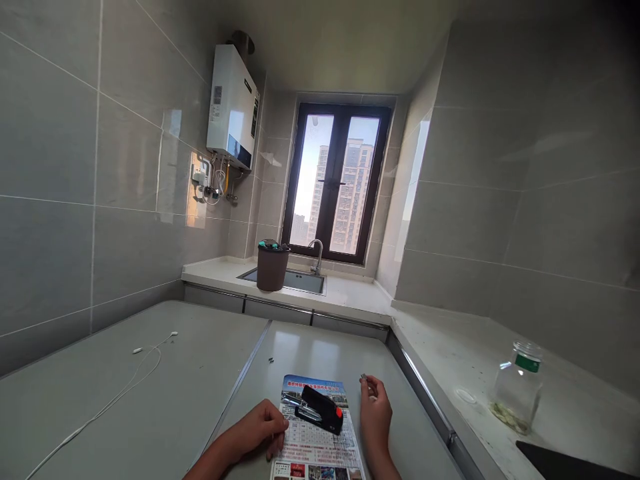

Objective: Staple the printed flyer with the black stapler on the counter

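A printed colour flyer lies on the grey tabletop at the bottom centre. A black stapler with a red end rests on the flyer, tilted. My left hand lies on the flyer's left edge, fingers curled down, touching the paper just left of the stapler. My right hand is beside the flyer's right edge, fingers pinched on a small metal piece, too small to name surely.
White wired earphones trail across the left tabletop. A tiny metal bit lies near the table seam. A glass jar stands on the right counter. A brown bucket sits by the sink under the window.
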`<state>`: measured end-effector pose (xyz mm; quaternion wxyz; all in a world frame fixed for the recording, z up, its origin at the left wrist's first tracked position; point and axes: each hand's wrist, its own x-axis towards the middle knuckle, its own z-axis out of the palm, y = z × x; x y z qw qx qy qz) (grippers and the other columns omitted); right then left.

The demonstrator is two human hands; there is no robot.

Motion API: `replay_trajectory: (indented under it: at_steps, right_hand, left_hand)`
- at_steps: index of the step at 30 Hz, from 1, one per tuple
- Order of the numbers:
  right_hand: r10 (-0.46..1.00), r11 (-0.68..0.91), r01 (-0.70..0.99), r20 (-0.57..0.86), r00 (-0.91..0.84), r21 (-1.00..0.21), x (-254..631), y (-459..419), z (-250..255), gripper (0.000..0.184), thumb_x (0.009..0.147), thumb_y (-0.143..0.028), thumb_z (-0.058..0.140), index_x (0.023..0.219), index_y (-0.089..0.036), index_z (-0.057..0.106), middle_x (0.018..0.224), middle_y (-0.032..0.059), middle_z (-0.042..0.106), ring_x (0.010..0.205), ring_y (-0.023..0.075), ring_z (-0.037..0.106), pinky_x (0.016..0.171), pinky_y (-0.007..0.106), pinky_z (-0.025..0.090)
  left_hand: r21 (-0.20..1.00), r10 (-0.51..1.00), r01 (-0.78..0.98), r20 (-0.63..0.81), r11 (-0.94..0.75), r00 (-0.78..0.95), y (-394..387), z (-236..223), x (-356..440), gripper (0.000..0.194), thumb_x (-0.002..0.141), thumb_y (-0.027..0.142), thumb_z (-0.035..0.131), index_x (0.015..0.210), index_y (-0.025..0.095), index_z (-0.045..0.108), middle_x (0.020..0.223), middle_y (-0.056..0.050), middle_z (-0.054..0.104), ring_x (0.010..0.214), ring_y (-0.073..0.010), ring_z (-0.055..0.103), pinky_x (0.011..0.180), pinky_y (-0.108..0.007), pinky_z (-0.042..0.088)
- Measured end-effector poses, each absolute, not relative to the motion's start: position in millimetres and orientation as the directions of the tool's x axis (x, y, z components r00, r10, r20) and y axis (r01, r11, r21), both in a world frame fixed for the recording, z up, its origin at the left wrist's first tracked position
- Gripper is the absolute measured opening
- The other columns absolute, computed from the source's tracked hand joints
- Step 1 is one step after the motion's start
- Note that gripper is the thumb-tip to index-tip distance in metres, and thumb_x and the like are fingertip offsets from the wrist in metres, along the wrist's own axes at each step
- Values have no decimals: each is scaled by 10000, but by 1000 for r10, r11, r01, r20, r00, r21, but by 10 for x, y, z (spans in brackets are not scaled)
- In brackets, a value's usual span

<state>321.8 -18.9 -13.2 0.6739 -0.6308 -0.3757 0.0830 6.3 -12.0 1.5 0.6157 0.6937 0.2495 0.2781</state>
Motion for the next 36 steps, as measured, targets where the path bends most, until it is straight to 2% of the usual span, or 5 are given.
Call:
replay_trajectory:
  at_steps: [5, 15, 25, 32, 36]
  right_hand:
    - [618, 198, 227, 301, 726, -954, 3363, -169, -177, 459, 741, -616, 596, 926, -198, 647, 906, 111, 769, 886, 286, 727, 749, 332, 546]
    - [751, -288, 741, 337, 568, -606, 3320, -201, -246, 300, 837, -350, 490, 954, -271, 755, 984, 103, 754, 1089, 318, 636, 890, 432, 456]
    - [803, -209, 831, 395, 446, -515, 3327, -101, -421, 552, 710, -210, 505, 1216, -314, 700, 1292, 101, 689, 1152, 360, 602, 832, 548, 485]
    - [778, -255, 787, 364, 512, -562, 3364, -107, -408, 335, 739, -215, 497, 1020, -233, 678, 1141, 132, 715, 1095, 330, 616, 828, 486, 476]
    - [783, -261, 785, 353, 512, -561, 3367, -114, -396, 244, 752, -233, 506, 949, -234, 650, 1066, 112, 708, 1032, 317, 624, 804, 453, 463]
  left_hand:
    - [993, 687, 9, 76, -119, 723, -158, 58, 72, 600, 868, 601, 602, 484, 142, 653, 414, -3, 526, 391, -100, 408, 490, -250, 287]
    - [996, 697, 3, 64, -95, 714, -116, 6, 72, 597, 838, 646, 634, 543, 130, 684, 438, -3, 533, 400, -102, 416, 473, -244, 315]
    - [988, 734, 89, 33, -126, 678, -88, -11, 94, 664, 788, 769, 580, 589, 141, 662, 475, 1, 541, 408, -116, 445, 453, -243, 342]
    - [808, 944, 511, 329, -292, 19, 213, -37, -92, 558, 932, 580, 392, 578, 190, 575, 558, -15, 572, 621, -205, 577, 628, -286, 401]
    - [739, 955, 643, 294, -199, -42, 465, -15, -169, 220, 882, 273, 492, 738, 187, 634, 712, -43, 679, 708, -220, 643, 650, -284, 412]
